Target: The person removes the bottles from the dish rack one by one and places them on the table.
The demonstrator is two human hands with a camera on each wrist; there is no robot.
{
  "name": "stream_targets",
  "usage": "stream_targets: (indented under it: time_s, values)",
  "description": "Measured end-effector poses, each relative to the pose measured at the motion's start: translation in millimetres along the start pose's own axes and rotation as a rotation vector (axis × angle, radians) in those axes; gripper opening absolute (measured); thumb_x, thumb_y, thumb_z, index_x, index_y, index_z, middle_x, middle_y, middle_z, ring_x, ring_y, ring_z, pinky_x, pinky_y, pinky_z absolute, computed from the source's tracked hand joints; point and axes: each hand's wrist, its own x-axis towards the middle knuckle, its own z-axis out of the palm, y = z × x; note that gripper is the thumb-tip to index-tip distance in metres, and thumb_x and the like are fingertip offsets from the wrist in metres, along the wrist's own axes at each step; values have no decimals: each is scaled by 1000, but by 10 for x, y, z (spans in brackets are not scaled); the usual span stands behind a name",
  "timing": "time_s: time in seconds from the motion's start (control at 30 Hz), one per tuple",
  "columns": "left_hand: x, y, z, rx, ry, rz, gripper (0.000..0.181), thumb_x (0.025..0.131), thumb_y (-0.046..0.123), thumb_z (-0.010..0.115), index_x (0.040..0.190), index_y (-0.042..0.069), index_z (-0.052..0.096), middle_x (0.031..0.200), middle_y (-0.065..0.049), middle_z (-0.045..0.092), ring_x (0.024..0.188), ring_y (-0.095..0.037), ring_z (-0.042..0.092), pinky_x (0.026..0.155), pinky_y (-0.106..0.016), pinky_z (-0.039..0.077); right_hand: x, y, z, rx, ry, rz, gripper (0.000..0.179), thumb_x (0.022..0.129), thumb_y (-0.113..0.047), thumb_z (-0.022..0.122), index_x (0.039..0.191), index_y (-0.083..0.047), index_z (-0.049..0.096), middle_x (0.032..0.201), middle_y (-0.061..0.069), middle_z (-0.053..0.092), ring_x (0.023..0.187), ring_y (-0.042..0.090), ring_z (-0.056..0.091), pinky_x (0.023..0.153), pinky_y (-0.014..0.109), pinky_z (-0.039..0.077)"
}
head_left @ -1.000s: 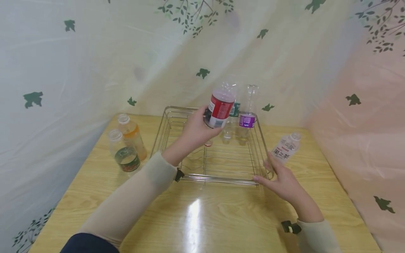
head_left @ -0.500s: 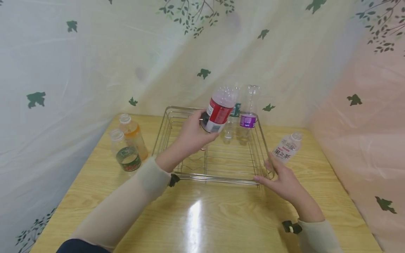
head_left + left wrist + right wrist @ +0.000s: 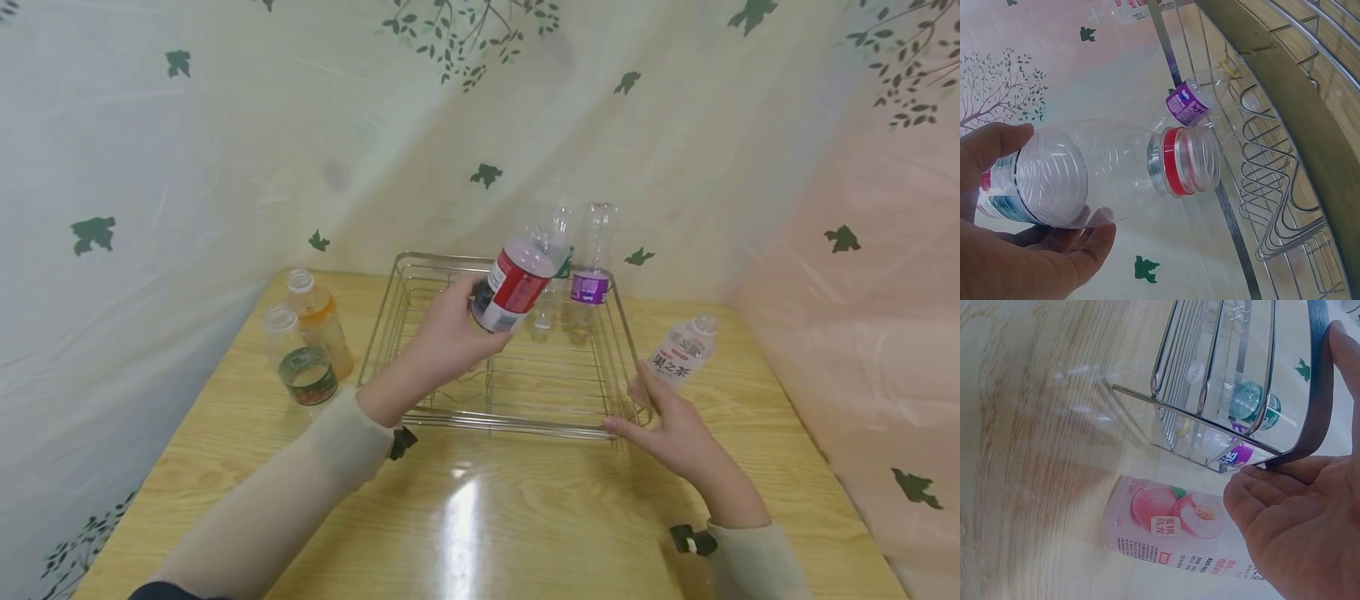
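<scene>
My left hand [image 3: 457, 333] grips a clear plastic bottle with a red-and-white label [image 3: 519, 279] over the wire rack [image 3: 517, 423]. The bottle is tilted, base up. In the left wrist view its open neck with a red ring [image 3: 1177, 161] points toward the rack; in the head view the neck is hidden behind the hand. My right hand [image 3: 667, 429] holds the rack's front right corner, thumb on the rim [image 3: 1319, 381] and fingers at its outer side. Inside the rack's back right corner, a purple-labelled bottle [image 3: 590, 287] and a green-labelled bottle [image 3: 1254, 403] stand neck down.
Just right of the rack, near my right fingers, a peach-drink bottle [image 3: 1166, 519] stands upright on the wooden table [image 3: 555, 517]. On the left stand an orange-tinted bottle [image 3: 322, 325] and a clear bottle with a dark green label [image 3: 306, 371]. A patterned sheet [image 3: 375, 158] hangs behind.
My left hand has drawn the red-labelled bottle a little down and to the left, tilting it further. The right hand keeps its place on the rack corner.
</scene>
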Motion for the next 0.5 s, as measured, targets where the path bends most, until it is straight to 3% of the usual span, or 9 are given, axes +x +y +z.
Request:
stream_targets:
  time_s: [0.5]
  values:
    - [-116, -47, -12, 48, -12, 59, 72, 80, 11, 86, 142, 8, 51, 124, -1, 61, 110, -19, 59, 97, -41, 51, -2, 6, 14, 24, 0, -14, 114, 88, -54, 76, 163, -6, 6, 151, 27, 42, 141, 50, 32, 111, 70, 25]
